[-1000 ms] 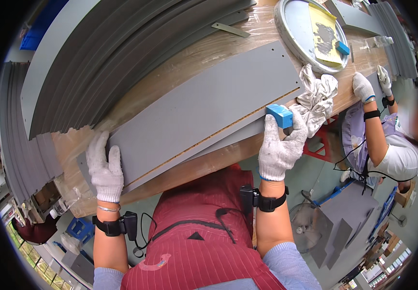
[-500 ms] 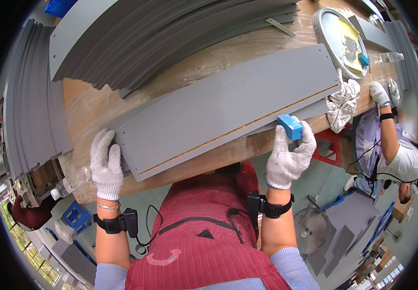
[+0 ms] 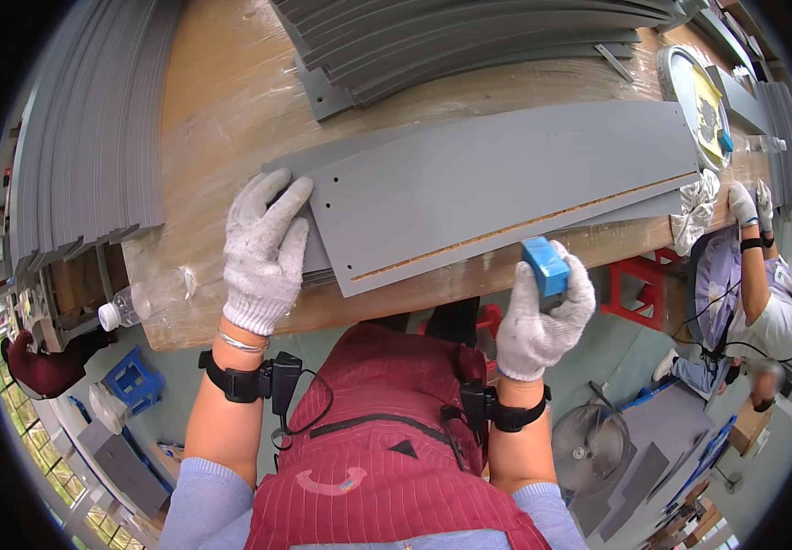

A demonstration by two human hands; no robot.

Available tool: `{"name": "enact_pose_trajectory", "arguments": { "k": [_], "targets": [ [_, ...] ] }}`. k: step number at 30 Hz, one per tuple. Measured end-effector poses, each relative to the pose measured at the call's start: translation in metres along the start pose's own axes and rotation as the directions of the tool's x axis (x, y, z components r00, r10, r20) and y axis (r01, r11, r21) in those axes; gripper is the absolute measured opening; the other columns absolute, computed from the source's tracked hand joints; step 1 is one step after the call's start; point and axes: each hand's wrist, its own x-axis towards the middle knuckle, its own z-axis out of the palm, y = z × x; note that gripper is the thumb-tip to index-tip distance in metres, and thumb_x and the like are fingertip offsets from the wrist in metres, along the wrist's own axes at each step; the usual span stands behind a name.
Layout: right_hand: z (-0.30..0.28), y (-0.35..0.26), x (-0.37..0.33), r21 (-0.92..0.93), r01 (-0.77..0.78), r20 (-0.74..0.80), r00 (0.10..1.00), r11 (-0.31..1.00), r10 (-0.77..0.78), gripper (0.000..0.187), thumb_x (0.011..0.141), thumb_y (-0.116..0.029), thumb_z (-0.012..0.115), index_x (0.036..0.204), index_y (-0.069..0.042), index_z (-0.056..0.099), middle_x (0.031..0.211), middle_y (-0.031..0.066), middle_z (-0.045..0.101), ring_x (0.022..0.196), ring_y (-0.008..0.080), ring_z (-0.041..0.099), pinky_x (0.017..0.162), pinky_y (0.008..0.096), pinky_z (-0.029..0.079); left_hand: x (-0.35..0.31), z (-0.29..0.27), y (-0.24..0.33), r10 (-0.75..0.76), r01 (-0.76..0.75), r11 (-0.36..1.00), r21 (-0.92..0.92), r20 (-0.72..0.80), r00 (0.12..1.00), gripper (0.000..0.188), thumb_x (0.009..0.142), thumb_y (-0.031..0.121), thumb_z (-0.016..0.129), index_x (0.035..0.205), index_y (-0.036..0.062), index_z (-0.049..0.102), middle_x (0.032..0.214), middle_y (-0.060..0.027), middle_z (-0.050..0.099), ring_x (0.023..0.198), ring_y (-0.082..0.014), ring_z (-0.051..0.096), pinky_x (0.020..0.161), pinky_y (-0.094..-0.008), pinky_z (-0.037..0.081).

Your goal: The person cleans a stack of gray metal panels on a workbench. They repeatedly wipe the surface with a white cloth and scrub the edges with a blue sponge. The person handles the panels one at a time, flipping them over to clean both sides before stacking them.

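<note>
A long grey panel (image 3: 506, 170) with small holes at its ends and a brown groove along its near edge lies slantwise on the table, on top of other grey panels (image 3: 311, 255). My left hand (image 3: 267, 243), in a white knit glove, rests at the left end of these panels with its fingers apart. Gloved alike, my right hand (image 3: 547, 321) pinches a small blue block (image 3: 545, 266) between thumb and fingers, just off the near edge of the panel.
Grey panels stand stacked at the far side (image 3: 469, 46) and the left (image 3: 93, 128). A clear plastic bottle (image 3: 148, 298) lies at the near left corner. A round lid (image 3: 689, 101) and white rag (image 3: 696, 213) lie right. Another person (image 3: 762, 284) works beyond, beside a red stool (image 3: 639, 291).
My left hand has moved up and right along the panel's end. The view has shifted, and the panel lies further right in it. The blue block stays in my right hand.
</note>
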Motion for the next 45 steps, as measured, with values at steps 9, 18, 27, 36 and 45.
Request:
{"name": "enact_pose_trajectory", "arguments": {
  "k": [9, 18, 27, 36, 45],
  "targets": [
    [0.033, -0.051, -0.04, 0.075, 0.257, 0.294, 0.917, 0.964, -0.268, 0.063, 0.071, 0.0, 0.086, 0.128, -0.01, 0.06, 0.115, 0.0125, 0.071, 0.088, 0.0282, 0.067, 0.08, 0.038, 0.051, 0.001, -0.01, -0.005, 0.003, -0.003, 1.0, -0.01, 0.074, 0.997, 0.045, 0.084, 0.003, 0.068, 0.129, 0.0111, 0.07, 0.131, -0.0185, 0.063, 0.124, -0.0394, 0.057, 0.109, -0.0455, 0.044],
    [0.04, -0.08, -0.06, 0.41, 0.293, 0.457, 0.754, 0.864, -0.472, 0.069, 0.064, -0.007, 0.088, 0.126, -0.016, 0.06, 0.122, 0.0078, 0.071, 0.083, 0.0234, 0.067, 0.068, 0.0374, 0.048, 0.01, -0.012, 0.0, 0.013, -0.011, 1.0, -0.02, 0.107, 0.994, 0.047, 0.081, 0.004, 0.069, 0.128, 0.0136, 0.07, 0.129, -0.019, 0.063, 0.123, -0.0424, 0.056, 0.109, -0.0492, 0.044],
    [-0.076, 0.024, 0.076, 0.137, -0.059, 0.056, 0.997, 0.989, 0.051, 0.048, 0.081, 0.002, 0.082, 0.124, -0.001, 0.062, 0.113, 0.0134, 0.07, 0.097, 0.0221, 0.07, 0.086, 0.033, 0.055, 0.015, -0.019, 0.014, -0.148, 0.151, 0.989, 0.008, 0.238, 0.96, 0.042, 0.09, 0.007, 0.061, 0.131, 0.0045, 0.067, 0.14, -0.0218, 0.059, 0.134, -0.0401, 0.052, 0.116, -0.0462, 0.038],
    [-0.132, 0.198, 0.294, -0.234, -0.018, -0.076, 0.997, 0.972, 0.0, 0.04, 0.085, -0.006, 0.082, 0.12, -0.002, 0.063, 0.113, 0.0123, 0.069, 0.105, 0.0205, 0.067, 0.093, 0.0332, 0.053, 0.021, -0.011, 0.05, -0.474, 0.437, 0.879, 0.19, 0.258, 0.842, 0.047, 0.093, 0.012, 0.06, 0.139, -0.0003, 0.059, 0.147, -0.022, 0.054, 0.137, -0.0376, 0.049, 0.118, -0.0438, 0.036],
    [-0.124, 0.286, 0.406, -0.763, 0.414, 0.356, 0.91, 0.496, -0.213, 0.045, 0.081, -0.021, 0.08, 0.122, -0.007, 0.068, 0.115, 0.0202, 0.07, 0.112, 0.0377, 0.066, 0.1, 0.0458, 0.05, 0.019, 0.02, 0.071, -0.643, 0.572, 0.741, 0.353, 0.125, 0.756, 0.053, 0.097, 0.011, 0.055, 0.148, 0.0012, 0.049, 0.153, -0.0202, 0.049, 0.143, -0.0352, 0.045, 0.12, -0.0406, 0.033]
  ]
}}
